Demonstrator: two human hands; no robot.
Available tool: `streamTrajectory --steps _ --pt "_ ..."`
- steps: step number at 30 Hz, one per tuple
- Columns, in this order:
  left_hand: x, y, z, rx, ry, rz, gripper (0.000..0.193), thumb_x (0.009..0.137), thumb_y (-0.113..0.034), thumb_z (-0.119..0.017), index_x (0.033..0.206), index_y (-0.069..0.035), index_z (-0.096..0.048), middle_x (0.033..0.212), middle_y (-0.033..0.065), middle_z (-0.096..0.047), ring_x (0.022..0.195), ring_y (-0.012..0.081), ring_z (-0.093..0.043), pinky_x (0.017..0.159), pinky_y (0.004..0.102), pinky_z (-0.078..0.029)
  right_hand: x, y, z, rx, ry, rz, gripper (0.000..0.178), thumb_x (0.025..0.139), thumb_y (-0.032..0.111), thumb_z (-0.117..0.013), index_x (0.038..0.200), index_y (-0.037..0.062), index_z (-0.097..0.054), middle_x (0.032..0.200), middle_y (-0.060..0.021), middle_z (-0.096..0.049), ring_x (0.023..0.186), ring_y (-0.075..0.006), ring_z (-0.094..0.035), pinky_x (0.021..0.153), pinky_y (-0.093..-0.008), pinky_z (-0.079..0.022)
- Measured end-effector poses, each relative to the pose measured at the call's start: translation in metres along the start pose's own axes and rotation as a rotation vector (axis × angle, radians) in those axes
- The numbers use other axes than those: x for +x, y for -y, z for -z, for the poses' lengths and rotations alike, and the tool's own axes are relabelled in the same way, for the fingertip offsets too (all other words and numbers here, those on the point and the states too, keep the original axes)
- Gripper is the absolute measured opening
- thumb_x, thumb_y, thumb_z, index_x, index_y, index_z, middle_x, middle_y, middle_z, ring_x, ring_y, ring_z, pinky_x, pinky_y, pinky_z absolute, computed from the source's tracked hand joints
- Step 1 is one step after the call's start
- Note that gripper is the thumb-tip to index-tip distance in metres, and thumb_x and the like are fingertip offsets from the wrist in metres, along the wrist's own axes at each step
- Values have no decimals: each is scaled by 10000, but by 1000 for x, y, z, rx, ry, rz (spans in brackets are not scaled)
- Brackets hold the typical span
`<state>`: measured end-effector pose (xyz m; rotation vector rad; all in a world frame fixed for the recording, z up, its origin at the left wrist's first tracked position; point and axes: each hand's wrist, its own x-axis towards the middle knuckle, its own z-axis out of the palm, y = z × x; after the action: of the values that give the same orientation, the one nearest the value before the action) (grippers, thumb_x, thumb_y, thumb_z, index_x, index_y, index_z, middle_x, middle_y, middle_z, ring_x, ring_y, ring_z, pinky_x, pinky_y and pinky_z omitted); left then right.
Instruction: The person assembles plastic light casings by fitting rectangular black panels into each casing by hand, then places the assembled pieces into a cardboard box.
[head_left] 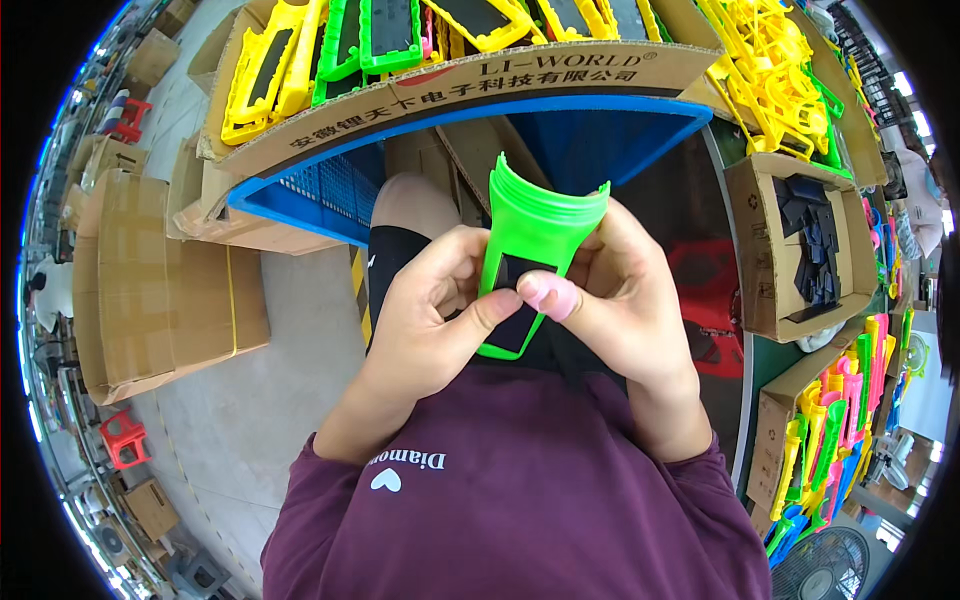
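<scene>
Plainly, the green plastic shell [545, 213] is at the middle of the view, held up in front of the person's lap by both hands; its flared, ridged end points to about 12 o'clock and its narrower end to between 6 and 7; a black panel [512, 331] lies along its face, partly covered by the thumbs, so whether it sits flush I cannot tell.

The left hand [437, 300] is closed around the shell's edge at 9 o'clock, fingers curled behind, thumb laid on the panel; the right hand [632, 290] grips the opposite edge at 3 o'clock, its pink-wrapped thumb meeting the left one over the panel.

Farther out, at 6 o'clock, is the person's purple shirt [530, 480]; at 12 a blue crate [640, 140] opens toward the lap, and just beyond it a cardboard box [420, 100] holds yellow and green parts [390, 38]; at 2 o'clock is a heap of yellow pieces [770, 75]; at 3 a smaller carton [752, 255] holds black pieces [818, 240], and at 4 mixed coloured parts [828, 440] fill another; a fan [822, 568] stands between 4 and 5; at 9 a large brown carton [165, 285] rests on the floor [305, 350], with a red stool [123, 438] near 8.
</scene>
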<state>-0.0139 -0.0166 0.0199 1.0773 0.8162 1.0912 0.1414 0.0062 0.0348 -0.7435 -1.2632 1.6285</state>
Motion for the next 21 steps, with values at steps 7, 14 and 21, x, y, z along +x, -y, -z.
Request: streamTrajectory --steps 7,14,21 --pt "10 16 -7 165 -187 -34 231 808 -37 -572 1013 17 -481 908 47 -573 825 78 -538 723 207 -428 10 -17 10 -181 -124 88 208 779 92 -613 945 5 -523 745 30 -473 672 -24 -443 571 -167 -372" --pt "27 18 9 -27 -261 -86 249 819 -53 -561 1038 38 -484 914 83 -589 822 113 -566 741 224 -449 5 -35 19 -11 39 -171 304 830 130 -569 1070 -20 -457 894 -30 -556 835 -71 -519 742 -221 -432" --pt "27 19 6 -7 -289 -193 244 818 -43 -558 1031 44 -478 911 92 -583 826 113 -558 733 222 -448 -7 -42 8 -553 -76 18 232 799 133 -598 928 -19 -479 751 -80 -529 629 -125 -532 541 -242 -446"
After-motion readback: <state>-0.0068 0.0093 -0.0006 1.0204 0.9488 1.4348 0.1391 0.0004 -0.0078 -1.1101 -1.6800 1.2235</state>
